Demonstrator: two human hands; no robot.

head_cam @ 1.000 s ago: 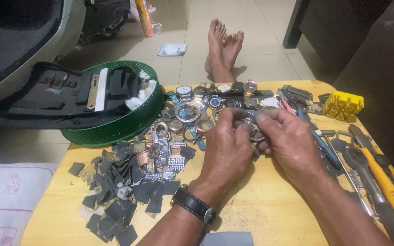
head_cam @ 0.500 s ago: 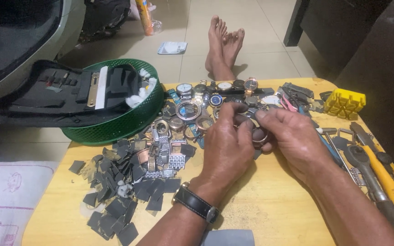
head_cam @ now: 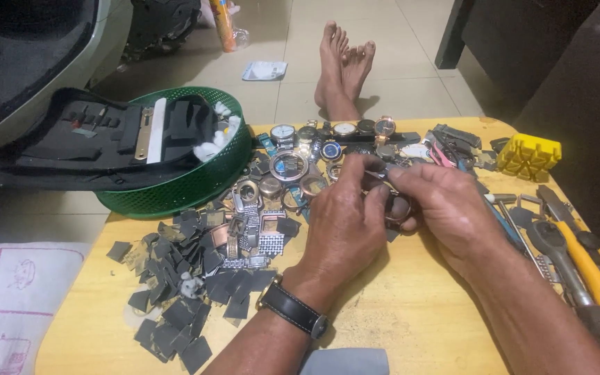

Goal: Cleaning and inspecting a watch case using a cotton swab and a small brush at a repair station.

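Wooden tabletop (head_cam: 411,312) over tiled floor. I see the left hand (head_cam: 345,222) and right hand (head_cam: 446,212) meeting near the far edge, both pinching a small metal watch part (head_cam: 394,208). Green basket (head_cam: 196,184) sits at the far left corner.

Both hands meet over the wooden table (head_cam: 411,312), the left hand (head_cam: 345,226) and right hand (head_cam: 439,208) pinching a small metal watch case (head_cam: 398,208) between them, with loose watches (head_cam: 314,149) behind, dark strap pieces (head_cam: 189,292) left, and a green basket (head_cam: 196,184) beyond.
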